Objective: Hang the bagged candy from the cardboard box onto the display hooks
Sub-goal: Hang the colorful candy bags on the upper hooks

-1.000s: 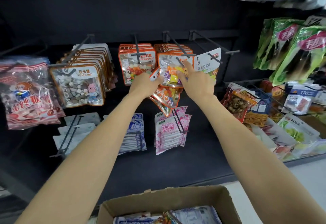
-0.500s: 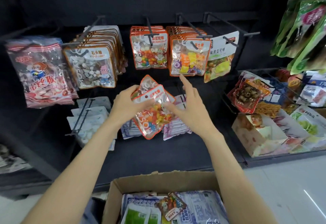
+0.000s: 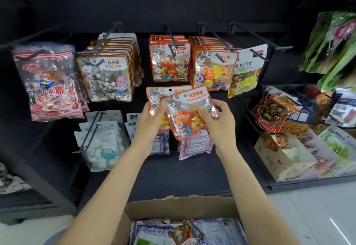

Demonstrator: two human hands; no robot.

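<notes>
Two orange-edged candy bags are held in front of the display hooks [image 3: 215,36]. The front bag [image 3: 189,112] reads "COLOR BEANS CANDY"; the rear bag [image 3: 161,94] is half hidden, its label cut off. The left hand [image 3: 152,121] and right hand [image 3: 217,118] both pinch the bags with curled fingers. A hanging bag [image 3: 107,79] reads "STONE CANDY". The cardboard box [image 3: 173,206] sits below, its contents blurred.

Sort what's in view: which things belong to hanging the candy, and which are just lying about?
Job:
- left hand and right hand, holding two orange-edged clear candy bags
- brown cardboard box
- black wire display hooks carrying matching orange-edged bags

Lying about:
- red-striped monkey candy bag
- green snack packs
- white marshmallow bags
</notes>
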